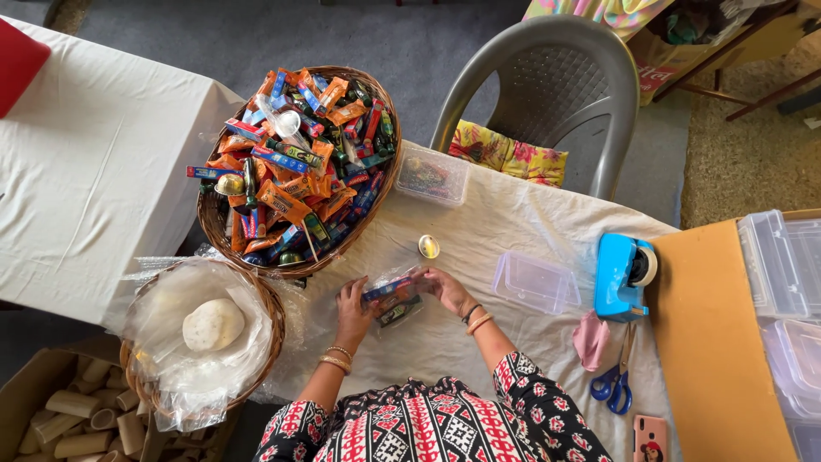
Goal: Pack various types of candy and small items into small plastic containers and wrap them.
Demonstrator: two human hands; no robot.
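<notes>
Basically both hands clamp a clear packet of wrapped sweets (392,299) mid-table: left hand (353,301) grips its left end, right hand (445,287) its right; long axis runs between them.

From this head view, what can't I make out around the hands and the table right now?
- Small clear container: both the left hand and right hand cover its ends; contents too small to identify.
- Lidded box: contents blurred behind cloudy plastic.
- Phone: cut off by the bottom edge.
- Stacked clear boxes: cut off by the right edge.
- Wrapped round lump: plastic film hides what it is.
</notes>
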